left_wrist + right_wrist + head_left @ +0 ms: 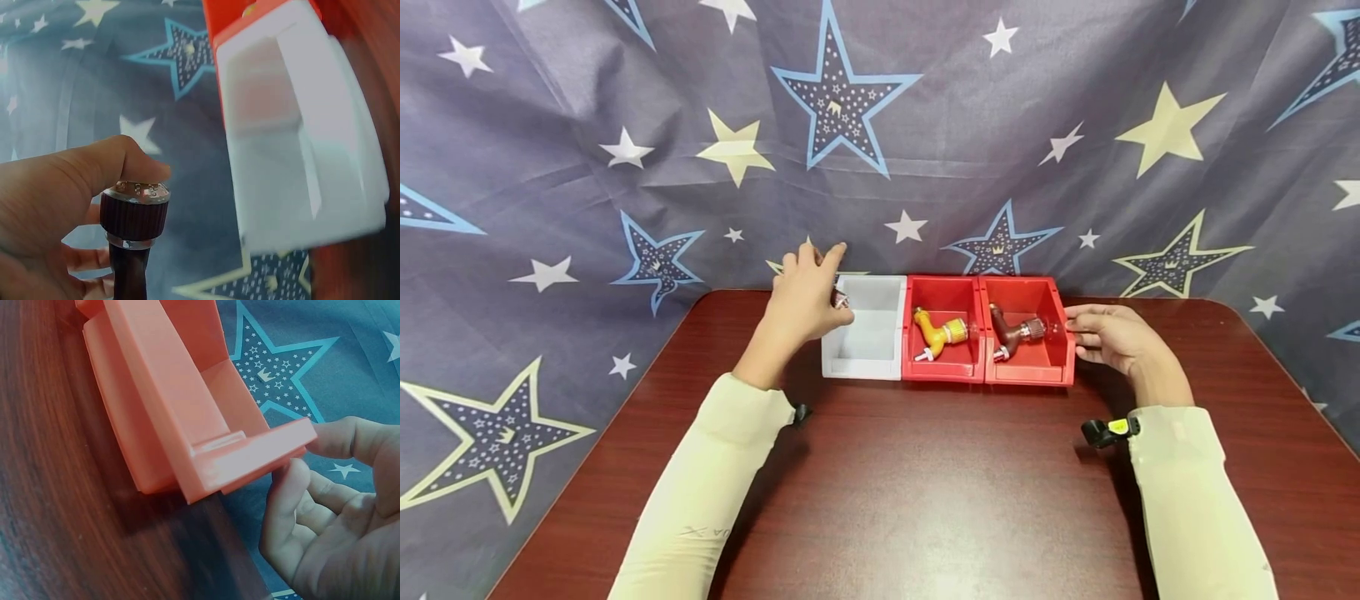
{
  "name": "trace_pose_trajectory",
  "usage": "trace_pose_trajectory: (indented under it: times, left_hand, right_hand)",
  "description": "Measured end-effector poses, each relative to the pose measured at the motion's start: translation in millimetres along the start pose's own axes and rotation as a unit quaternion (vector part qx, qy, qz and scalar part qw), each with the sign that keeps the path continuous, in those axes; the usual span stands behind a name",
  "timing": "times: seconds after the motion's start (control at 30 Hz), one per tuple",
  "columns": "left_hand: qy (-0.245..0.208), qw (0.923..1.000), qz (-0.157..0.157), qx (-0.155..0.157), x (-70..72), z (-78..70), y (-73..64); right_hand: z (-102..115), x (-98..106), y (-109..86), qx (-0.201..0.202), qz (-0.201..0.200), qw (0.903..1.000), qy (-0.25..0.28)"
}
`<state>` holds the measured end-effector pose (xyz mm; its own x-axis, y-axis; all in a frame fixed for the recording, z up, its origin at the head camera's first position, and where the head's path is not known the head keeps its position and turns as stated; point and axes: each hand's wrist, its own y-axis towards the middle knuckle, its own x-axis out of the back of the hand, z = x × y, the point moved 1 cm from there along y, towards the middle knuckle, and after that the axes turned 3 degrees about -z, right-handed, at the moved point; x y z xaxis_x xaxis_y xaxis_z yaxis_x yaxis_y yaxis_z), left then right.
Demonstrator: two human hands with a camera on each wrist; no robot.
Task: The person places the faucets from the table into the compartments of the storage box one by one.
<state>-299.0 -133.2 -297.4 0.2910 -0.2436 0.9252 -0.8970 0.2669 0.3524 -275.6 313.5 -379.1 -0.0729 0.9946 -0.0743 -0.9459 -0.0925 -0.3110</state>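
My left hand [801,296] is at the left side of the grey-white bin [862,369] and holds a dark maroon tap [133,219] with a ribbed collar and a metallic end. In the head view the hand covers most of that tap. My right hand [1112,337] is at the outer wall of the rightmost red bin [1026,375]; in the right wrist view its thumb and a finger pinch the rim's end. A dark maroon tap [1011,336] lies in that bin. The middle red bin [942,372] contains a yellow tap [936,337].
The three bins stand side by side on a dark reddish-brown table [925,483]. Right behind them hangs a grey curtain [917,183] printed with stars. A black wrist strap [1108,431] is on the right sleeve.
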Motion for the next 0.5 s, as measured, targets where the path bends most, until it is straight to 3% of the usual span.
trace_pose_trajectory:
  times: [0.27,0.5]
  left_hand:
    - [-0.011,0.9994,0.029,-0.015,-22.3,-24.4,8.5]
    - [-0.007,0.9981,0.057,-0.021,-39.9,-33.8,9.3]
  right_hand:
    - [0,0,-0.4,-0.001,0.002,1.0,-0.001]
    - [-1,1,0.4,0.001,0.001,1.0,-0.004]
